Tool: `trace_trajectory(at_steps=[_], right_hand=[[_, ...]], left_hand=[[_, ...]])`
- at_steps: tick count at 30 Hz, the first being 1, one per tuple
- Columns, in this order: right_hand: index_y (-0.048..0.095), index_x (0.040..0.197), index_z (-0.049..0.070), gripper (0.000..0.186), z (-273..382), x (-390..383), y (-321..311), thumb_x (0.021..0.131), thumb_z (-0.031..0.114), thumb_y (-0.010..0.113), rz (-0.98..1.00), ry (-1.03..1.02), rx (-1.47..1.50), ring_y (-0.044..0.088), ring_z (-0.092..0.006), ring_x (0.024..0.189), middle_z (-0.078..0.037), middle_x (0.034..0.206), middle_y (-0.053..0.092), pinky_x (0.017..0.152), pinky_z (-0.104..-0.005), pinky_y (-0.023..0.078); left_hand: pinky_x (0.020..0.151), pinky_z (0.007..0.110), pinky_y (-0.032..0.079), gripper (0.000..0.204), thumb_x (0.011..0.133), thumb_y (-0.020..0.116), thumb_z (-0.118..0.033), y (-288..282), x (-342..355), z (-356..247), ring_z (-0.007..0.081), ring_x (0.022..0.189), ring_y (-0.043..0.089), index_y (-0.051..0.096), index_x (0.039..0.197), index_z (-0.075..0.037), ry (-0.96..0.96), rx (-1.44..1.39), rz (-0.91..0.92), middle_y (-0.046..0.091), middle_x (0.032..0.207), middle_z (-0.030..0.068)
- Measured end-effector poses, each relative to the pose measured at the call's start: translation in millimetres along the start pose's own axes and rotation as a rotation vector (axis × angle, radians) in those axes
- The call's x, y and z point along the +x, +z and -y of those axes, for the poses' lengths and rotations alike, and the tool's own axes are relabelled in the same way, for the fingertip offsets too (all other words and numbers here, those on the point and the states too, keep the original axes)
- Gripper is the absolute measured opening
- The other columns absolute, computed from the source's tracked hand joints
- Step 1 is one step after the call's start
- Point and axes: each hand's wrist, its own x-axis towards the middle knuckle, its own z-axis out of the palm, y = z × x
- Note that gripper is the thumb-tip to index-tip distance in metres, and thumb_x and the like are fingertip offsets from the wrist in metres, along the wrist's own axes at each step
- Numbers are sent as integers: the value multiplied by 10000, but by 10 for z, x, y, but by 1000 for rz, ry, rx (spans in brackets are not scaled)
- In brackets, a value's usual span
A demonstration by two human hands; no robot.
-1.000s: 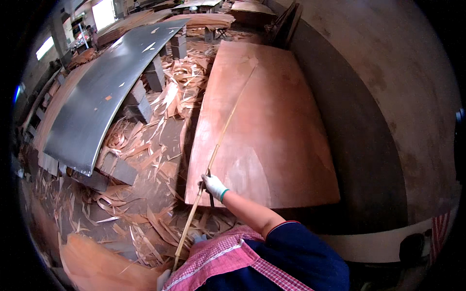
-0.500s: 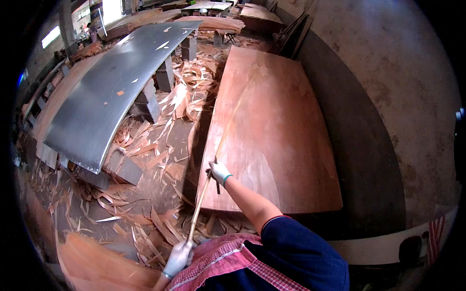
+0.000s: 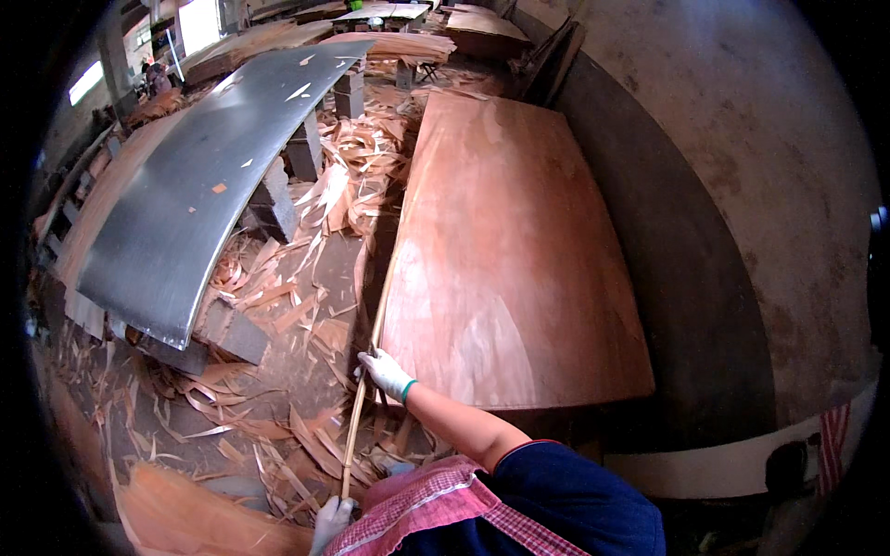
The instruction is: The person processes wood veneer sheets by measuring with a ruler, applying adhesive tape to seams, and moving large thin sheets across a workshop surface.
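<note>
A long, thin wooden stick (image 3: pixel 355 424) runs from beside my body along the left edge of a stack topped with reddish wood veneer (image 3: pixel 519 250). My left hand (image 3: pixel 331 521), in a pale glove, is closed on its near end, low by my apron. Farther up, my right hand (image 3: pixel 386 372), in a white glove with a green cuff, is wrapped round the stick at the stack's near left corner. A narrow dark piece pokes out below the right hand; its kind cannot be made out.
A dark, shiny metal sheet (image 3: pixel 209 185) lies to the left on concrete blocks (image 3: pixel 272 199). Veneer scraps (image 3: pixel 348 171) litter the floor between it and the stack. A loose veneer sheet (image 3: pixel 195 514) is at the lower left. A wall (image 3: pixel 705 176) rises on the right.
Both hands have moved left and nearer to me with the stick. Its far part has swung from across the veneer surface to the left edge of the stack.
</note>
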Motion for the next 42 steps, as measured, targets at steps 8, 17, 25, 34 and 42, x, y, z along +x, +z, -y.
trace_trajectory(at_steps=[8,17,25,34,42], right_hand=[[544,931,95,257,387,111,-666,951,338,465,-61,77,12,529,-121,560,-54,785,677,484,-275,375],[547,1166,29,457,-59,-1065,-1603,956,429,476,-147,240,34,628,-177,824,-108,1057,663,651,-331,465],[650,859,59,357,-1770,-3347,-3036,950,318,422,-786,601,126,586,-230,666,-84,785,667,588,-360,454],[606,888,92,286,-1497,-3314,-3010,966,313,441,-903,533,522,546,-178,567,-70,725,647,524,-305,419],[599,955,58,246,-1743,-2748,-3277,955,285,502,-784,289,-18,609,-187,643,-87,776,665,593,-333,473]], left_hand=[[356,227,307,283,981,491,-345,425,950,-576,77,392,381,565,956,-73,-11,-305,170,415,531,-33],[392,260,373,341,970,496,-352,839,3203,-1465,93,454,428,613,865,-49,62,-276,191,477,597,-6],[409,347,453,292,934,515,-289,1780,4045,-3057,196,431,512,545,792,-35,379,251,129,490,553,62],[449,360,425,280,929,551,-292,1776,3482,-2164,189,473,505,624,873,-28,304,118,172,510,563,76],[501,332,388,253,948,538,-256,1271,2686,-1025,141,544,444,560,854,-22,452,89,-20,486,606,40]])
